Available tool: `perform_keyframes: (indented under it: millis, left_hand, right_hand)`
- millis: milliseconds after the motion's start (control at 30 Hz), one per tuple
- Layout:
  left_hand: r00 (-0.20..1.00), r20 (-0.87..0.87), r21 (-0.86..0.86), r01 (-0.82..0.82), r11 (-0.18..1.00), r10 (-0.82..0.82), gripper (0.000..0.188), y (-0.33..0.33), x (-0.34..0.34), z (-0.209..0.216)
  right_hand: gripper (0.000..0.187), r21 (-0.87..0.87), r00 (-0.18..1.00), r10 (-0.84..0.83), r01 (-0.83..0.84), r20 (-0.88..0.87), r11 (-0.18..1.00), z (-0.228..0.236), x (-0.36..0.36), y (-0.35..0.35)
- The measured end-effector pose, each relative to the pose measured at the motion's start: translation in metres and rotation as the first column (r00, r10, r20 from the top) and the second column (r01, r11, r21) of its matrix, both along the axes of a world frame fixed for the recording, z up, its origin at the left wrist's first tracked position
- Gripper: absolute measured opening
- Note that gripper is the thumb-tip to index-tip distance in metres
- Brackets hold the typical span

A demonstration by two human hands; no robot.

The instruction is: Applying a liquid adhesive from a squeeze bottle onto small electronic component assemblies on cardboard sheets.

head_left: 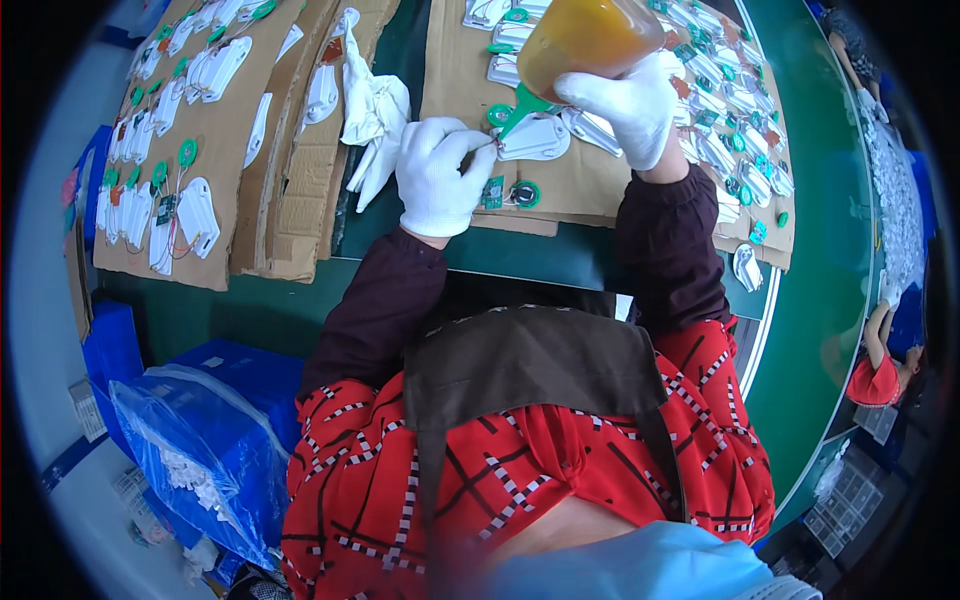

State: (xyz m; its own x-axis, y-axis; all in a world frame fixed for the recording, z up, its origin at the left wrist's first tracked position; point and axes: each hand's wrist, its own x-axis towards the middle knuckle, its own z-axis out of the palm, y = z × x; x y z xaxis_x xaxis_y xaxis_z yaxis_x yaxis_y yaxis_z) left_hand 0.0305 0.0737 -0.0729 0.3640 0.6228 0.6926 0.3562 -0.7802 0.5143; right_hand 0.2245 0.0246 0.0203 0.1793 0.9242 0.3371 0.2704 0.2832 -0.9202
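Observation:
My right hand (632, 112), in a white glove, grips a squeeze bottle (590, 45) of amber liquid. The bottle is tipped, and its green nozzle (522, 108) points down and left at a white plastic housing (535, 138) lying on cardboard. Thumb and fingers of my gloved left hand (440, 175) are pinched together at the left end of that housing, where a bit of red shows; what lies between the fingertips is too small to make out. Just below sit a small green circuit board (493, 193) and a round green-rimmed part (524, 194).
Cardboard sheets (390, 110) hold many white housings with wires and green discs, left and right. A crumpled white cloth (375, 125) lies left of my left hand. Blue bins (225, 375) stand at lower left. Other people (880, 375) work beyond the green table (810, 200) at right.

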Motion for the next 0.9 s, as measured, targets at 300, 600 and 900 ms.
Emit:
perform_keyframes:
  millis: [300,600,900]
  left_hand:
    - [1.000,-0.030,-0.027,-0.009,1.000,0.008,0.011,-0.002,0.001,-0.001]
    - [1.000,-0.023,-0.021,-0.001,1.000,0.001,0.011,-0.001,0.001,-0.001]
    - [1.000,-0.024,-0.026,0.003,1.000,-0.004,0.011,0.000,0.000,-0.002]
  right_hand:
    - [0.038,0.045,0.985,-0.028,0.037,-0.171,0.998,0.012,-0.006,-0.010]
    - [0.034,0.062,0.987,-0.100,0.108,-0.127,0.992,0.006,-0.006,-0.007]
    - [0.033,0.057,0.984,-0.151,0.156,-0.091,0.986,0.005,-0.010,-0.004]
